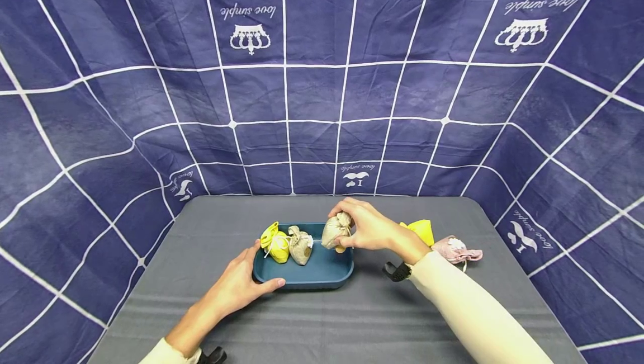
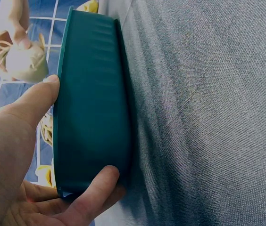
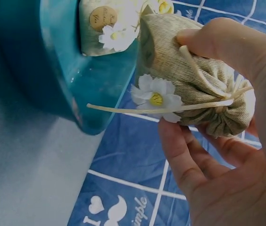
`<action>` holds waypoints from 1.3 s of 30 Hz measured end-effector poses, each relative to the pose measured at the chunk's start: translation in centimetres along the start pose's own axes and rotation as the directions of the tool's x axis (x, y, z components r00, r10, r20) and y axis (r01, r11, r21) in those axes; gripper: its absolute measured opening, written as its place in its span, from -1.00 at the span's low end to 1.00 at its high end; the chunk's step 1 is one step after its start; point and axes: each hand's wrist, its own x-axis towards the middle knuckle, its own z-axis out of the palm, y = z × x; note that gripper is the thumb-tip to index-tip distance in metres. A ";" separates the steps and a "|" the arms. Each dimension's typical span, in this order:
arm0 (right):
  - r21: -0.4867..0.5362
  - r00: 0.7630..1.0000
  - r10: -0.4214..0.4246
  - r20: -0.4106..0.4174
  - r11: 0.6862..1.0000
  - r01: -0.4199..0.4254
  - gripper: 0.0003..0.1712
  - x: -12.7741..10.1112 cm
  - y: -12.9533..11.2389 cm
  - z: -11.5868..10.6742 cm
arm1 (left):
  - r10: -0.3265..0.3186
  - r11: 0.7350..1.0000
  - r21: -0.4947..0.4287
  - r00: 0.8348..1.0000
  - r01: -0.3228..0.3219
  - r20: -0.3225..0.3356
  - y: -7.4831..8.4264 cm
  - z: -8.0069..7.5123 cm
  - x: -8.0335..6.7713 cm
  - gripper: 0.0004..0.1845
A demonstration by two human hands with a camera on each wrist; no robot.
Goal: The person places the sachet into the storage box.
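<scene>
My right hand (image 1: 369, 227) grips a beige drawstring sachet (image 1: 333, 231) above the right end of a teal tray (image 1: 322, 283). In the right wrist view, this sachet (image 3: 189, 70) shows a white cloth flower and a thin cord tied at its gathered neck. My left hand (image 1: 241, 280) holds the tray's left end, its thumb on the near rim and its fingers round the corner. Inside the tray, a yellow sachet (image 1: 278, 247) lies at the left beside another beige sachet (image 1: 301, 247) with a white flower.
Right of the tray, a yellow sachet (image 1: 422, 231) and a pink sachet (image 1: 453, 249) lie on the grey table (image 1: 312, 325), partly behind my right forearm. A blue cloth with white lines (image 1: 317, 95) hangs round the back and sides.
</scene>
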 end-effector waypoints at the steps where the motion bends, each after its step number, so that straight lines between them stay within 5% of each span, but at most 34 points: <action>1: -0.016 1.000 -0.001 0.012 1.000 0.002 -0.44 0.3 0.0 0.1 | -0.001 1.000 0.002 1.000 0.001 -0.002 0.0 0.0 0.0 0.43; 22: -0.162 0.963 0.028 0.270 0.987 0.017 -0.39 4.4 -0.4 3.1 | -0.012 1.000 0.002 1.000 0.012 0.004 0.0 0.0 0.1 0.44; 30: -0.200 0.960 0.033 0.278 0.980 0.024 -0.39 4.3 -0.6 3.5 | -0.009 1.000 0.001 1.000 0.009 0.000 -0.1 0.1 -0.1 0.43; 39: -0.256 0.955 0.096 0.280 0.966 -0.022 -0.17 3.5 -0.5 3.8 | -0.011 1.000 0.000 1.000 0.011 0.004 0.0 0.0 -0.1 0.43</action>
